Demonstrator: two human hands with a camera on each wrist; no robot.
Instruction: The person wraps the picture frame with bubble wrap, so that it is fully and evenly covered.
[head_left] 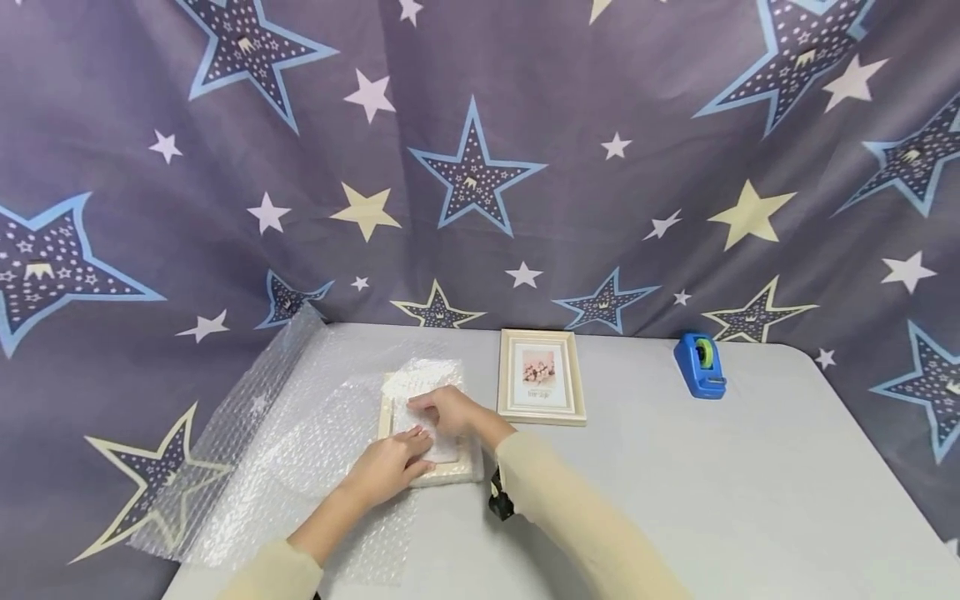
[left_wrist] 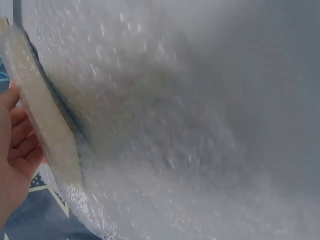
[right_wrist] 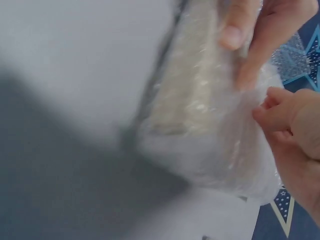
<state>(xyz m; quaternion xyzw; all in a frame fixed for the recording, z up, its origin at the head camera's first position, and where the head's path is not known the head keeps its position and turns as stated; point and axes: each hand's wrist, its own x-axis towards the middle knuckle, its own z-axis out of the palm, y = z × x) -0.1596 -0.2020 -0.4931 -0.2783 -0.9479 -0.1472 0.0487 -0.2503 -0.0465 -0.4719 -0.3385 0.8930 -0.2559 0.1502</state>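
A picture frame [head_left: 385, 417] with a light-coloured border lies on the table, partly covered by clear bubble wrap [head_left: 315, 442]. My left hand [head_left: 384, 468] rests on the lower left of the wrapped frame, fingers relaxed against it. Over the frame's upper middle, my right hand [head_left: 450, 408] has its fingers bent and pinches the wrap folded across the front. The right wrist view shows the bubble wrap [right_wrist: 215, 155] doubled around the frame's end, with both hands close together on it. In the left wrist view, the wrap [left_wrist: 150, 125] fills most of the picture, blurred.
A second, unwrapped picture frame [head_left: 577, 375] with a flower print lies right of the hands. A blue tape dispenser [head_left: 699, 367] with green tape stands farther right on the white table [head_left: 712, 483]. Spare wrap hangs over the left edge. A star-patterned cloth [head_left: 525, 250] hangs behind.
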